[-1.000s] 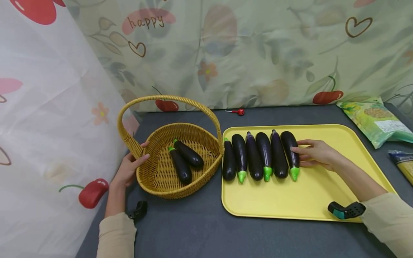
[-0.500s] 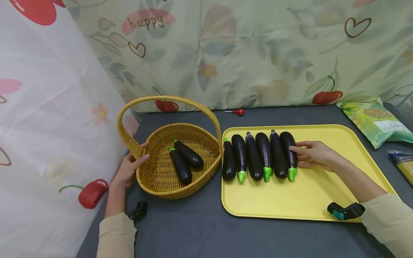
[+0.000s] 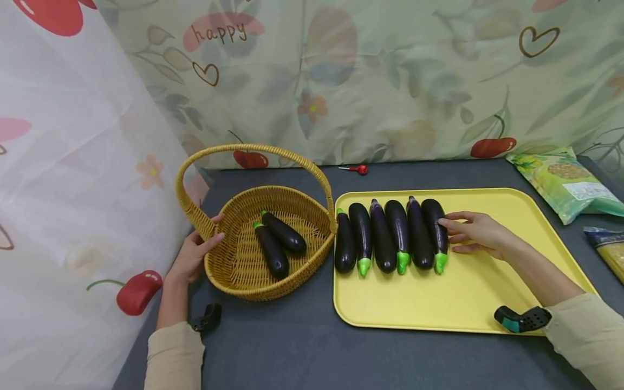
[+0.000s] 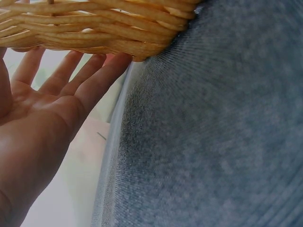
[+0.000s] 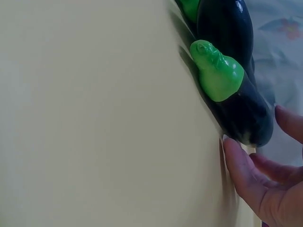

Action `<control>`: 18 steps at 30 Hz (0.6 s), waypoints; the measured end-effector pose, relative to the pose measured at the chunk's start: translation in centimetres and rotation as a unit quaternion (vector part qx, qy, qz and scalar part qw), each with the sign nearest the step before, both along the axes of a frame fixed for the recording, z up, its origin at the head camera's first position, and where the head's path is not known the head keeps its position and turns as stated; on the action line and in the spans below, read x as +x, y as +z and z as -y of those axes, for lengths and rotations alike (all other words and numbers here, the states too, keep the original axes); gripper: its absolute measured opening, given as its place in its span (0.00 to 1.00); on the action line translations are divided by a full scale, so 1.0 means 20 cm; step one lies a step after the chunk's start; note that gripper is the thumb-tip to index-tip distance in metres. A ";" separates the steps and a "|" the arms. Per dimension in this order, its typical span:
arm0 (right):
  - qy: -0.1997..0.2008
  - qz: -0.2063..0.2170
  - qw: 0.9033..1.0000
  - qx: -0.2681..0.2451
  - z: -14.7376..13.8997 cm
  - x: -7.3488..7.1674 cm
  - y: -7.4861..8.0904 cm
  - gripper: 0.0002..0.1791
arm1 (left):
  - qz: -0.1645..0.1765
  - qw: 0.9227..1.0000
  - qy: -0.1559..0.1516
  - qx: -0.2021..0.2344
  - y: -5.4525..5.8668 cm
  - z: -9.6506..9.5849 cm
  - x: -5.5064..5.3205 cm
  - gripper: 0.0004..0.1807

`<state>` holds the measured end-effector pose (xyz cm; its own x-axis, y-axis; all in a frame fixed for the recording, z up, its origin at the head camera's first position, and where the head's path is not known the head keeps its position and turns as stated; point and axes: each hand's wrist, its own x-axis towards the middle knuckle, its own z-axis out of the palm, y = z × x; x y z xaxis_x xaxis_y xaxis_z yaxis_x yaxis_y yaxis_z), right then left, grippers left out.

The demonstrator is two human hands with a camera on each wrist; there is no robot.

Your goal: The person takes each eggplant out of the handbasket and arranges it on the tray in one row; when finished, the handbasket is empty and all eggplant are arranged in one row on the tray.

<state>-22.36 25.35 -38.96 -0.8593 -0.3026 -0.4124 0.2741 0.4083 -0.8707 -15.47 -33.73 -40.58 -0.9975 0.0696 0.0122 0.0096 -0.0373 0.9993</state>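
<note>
In the head view, my left hand [image 3: 192, 252] holds the wicker basket [image 3: 263, 295] at the left base of its tall handle. The left wrist view has that hand's extended fingers [image 4: 71, 78] against the basket's woven side. Two eggplants [image 3: 273, 252] lie inside the basket. My right hand [image 3: 480, 233] reaches in from the right, its fingers spread and touching the rightmost eggplant [image 3: 434, 222]. That one ends a side-by-side row of several eggplants [image 3: 382, 238] on the yellow tray [image 3: 463, 303]. Its green cap [image 5: 220, 78] shows in the right wrist view.
The tray stands just right of the basket on a dark grey table [image 3: 292, 346]. A red lollipop [image 3: 361, 169] lies behind it. At the right are a green bag [image 3: 567, 181] and a second packet [image 3: 606, 246]. Printed cloth [image 3: 341, 81] hangs behind and at left.
The rightmost eggplant has shifted slightly left, closer to its neighbour, with my right hand against it. My left hand and the basket have stayed in place.
</note>
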 end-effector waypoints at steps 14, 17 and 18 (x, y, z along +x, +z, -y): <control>-0.024 -0.035 0.999 0.020 0.01 0.00 0.02 0.46 | -0.016 1.000 -0.012 -0.015 0.00 0.02 0.01 0.27; -0.049 -0.054 0.997 0.018 0.01 0.00 0.04 0.46 | -0.017 1.000 -0.015 -0.010 -0.01 0.01 0.00 0.27; -0.059 -0.062 0.996 0.016 0.01 0.00 0.04 0.45 | -0.016 1.000 -0.016 -0.007 -0.01 0.01 -0.01 0.27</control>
<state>-22.27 25.10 -38.15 -0.9331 -0.1850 -0.3083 0.2122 0.4085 -0.8877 -15.59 -33.83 -40.76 -0.9938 0.1021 0.0434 0.0412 -0.0241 0.9989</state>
